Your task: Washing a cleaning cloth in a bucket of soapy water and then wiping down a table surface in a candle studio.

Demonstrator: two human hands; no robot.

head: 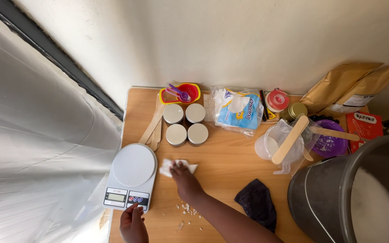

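Note:
My right hand (182, 175) presses a crumpled white tissue (169, 166) flat against the wooden table (223, 164), just right of a white digital kitchen scale (131, 175). My left hand (133, 222) rests at the scale's front edge, fingertips touching it near the buttons, holding nothing. Small white crumbs (186, 210) lie scattered on the table beside my right forearm.
Several lidded round tins (185, 122) stand behind the scale, with wooden sticks (153, 128) and a red and yellow cup of spoons (181, 93). A tissue pack (238, 111), a plastic jug with a stick (281, 143), a purple bowl (330, 143), a dark cloth (258, 203) and a big metal bucket (325, 193) fill the right.

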